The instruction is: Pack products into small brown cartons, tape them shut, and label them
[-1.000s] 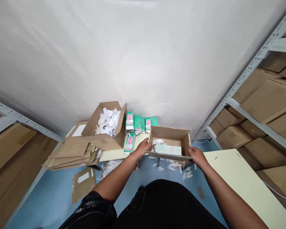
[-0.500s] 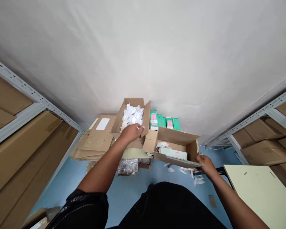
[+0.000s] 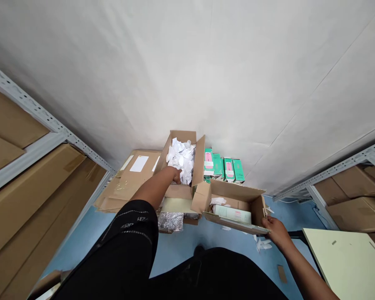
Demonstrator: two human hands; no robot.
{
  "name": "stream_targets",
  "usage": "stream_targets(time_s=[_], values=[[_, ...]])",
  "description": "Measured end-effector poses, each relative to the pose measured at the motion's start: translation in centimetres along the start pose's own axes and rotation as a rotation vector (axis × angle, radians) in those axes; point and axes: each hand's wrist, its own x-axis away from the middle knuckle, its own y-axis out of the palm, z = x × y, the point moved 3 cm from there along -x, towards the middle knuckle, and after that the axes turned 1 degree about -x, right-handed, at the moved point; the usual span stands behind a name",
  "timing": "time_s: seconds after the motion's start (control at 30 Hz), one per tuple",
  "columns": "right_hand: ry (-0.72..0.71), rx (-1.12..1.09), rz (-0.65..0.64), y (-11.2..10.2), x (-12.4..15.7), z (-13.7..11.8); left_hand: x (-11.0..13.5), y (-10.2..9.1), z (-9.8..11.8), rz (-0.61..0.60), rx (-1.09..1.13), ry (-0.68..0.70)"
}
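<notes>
My left hand (image 3: pixel 174 174) reaches down into an open cardboard box (image 3: pixel 198 160) filled with crumpled white paper (image 3: pixel 183 156). Its fingers are partly sunk among the paper, so their grip is hidden. To the right, my right hand (image 3: pixel 274 229) pinches the near right corner of a second open carton (image 3: pixel 237 192). That carton lies tilted, and in it are a pale green-white product box (image 3: pixel 233 213) and a few white paper scraps (image 3: pixel 218 201). Behind it, several green boxes with pink panels (image 3: pixel 229 168) stand against the wall.
Flattened cardboard (image 3: pixel 128 175) with white labels is stacked on the left. Clear plastic wrap (image 3: pixel 171 221) sits below the table edge. Paper scraps (image 3: pixel 263 244) lie on the blue floor. A pale tabletop (image 3: pixel 346 262) is at lower right, and shelves of cartons (image 3: pixel 28 208) flank both sides.
My left hand has moved from above the near edge of the paper-filled box down into the paper. My right hand keeps hold of the second carton, which appears slightly lower and farther right.
</notes>
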Motion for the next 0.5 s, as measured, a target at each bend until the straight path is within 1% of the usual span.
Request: stream_targets(time_s=[0.03, 0.1, 0.2, 0.33, 0.5], values=[[0.013, -0.011, -0.009, 0.3, 0.1, 0.0, -0.6, 0.4, 0.2, 0.003, 0.001, 0.008], [0.029, -0.024, -0.012, 0.6, 0.2, 0.0, -1.3, 0.8, 0.7, 0.050, 0.008, 0.041], [0.044, -0.066, -0.031, 0.8, 0.2, -0.1, -1.6, 0.5, 0.9, 0.148, 0.015, 0.067], [0.087, -0.120, -0.086, 0.7, -0.1, -0.2, -0.5, -0.2, 0.1, 0.255, 0.017, 0.041], [0.047, -0.085, -0.067, 0.4, -1.0, -0.2, 1.2, -0.6, -1.0, 0.364, 0.084, -0.005]])
